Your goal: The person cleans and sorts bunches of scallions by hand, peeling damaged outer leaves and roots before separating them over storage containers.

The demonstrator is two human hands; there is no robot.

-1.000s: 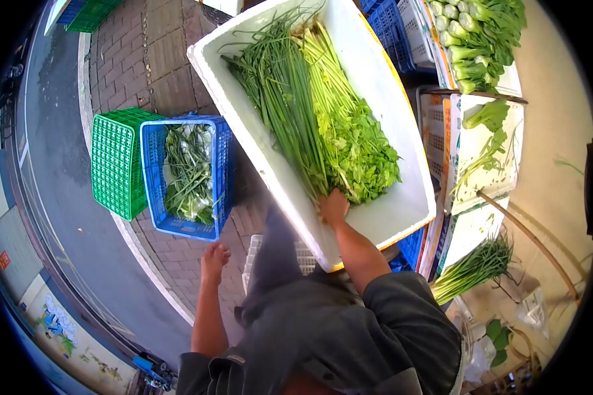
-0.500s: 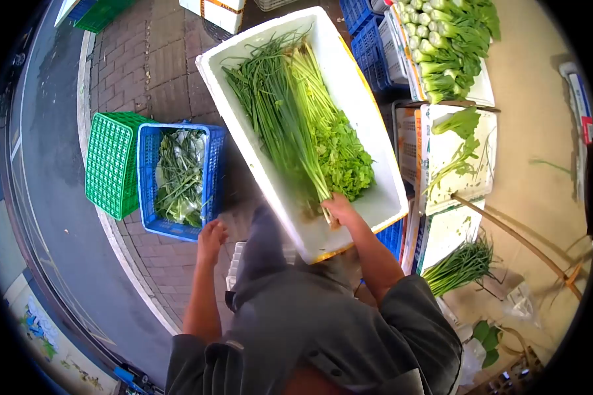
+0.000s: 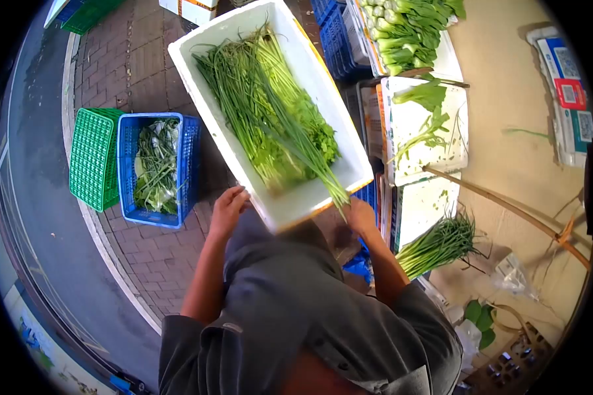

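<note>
A white foam box (image 3: 336, 108) lies tilted before me, holding long thin green stalks (image 3: 244, 105) and leafy celery-like greens (image 3: 319, 131). My right hand (image 3: 360, 216) is closed at the box's near right corner, round the lower ends of a few long green stalks (image 3: 326, 174) that reach over the rim. My left hand (image 3: 232, 203) is beside the box's lower left edge, its fingers curled; whether they grip the rim is unclear.
On the left stand a blue crate (image 3: 190, 164) with bagged greens and a green crate (image 3: 92, 158). On the right are foam boxes (image 3: 458, 131) with leafy vegetables, a bundle of green stalks (image 3: 435, 250) and a stick (image 3: 501, 201). A road borders the brick pavement.
My right hand has drawn some long stalks across the greens toward the near right corner. My left hand has moved up and right to the box's edge. The view has shifted.
</note>
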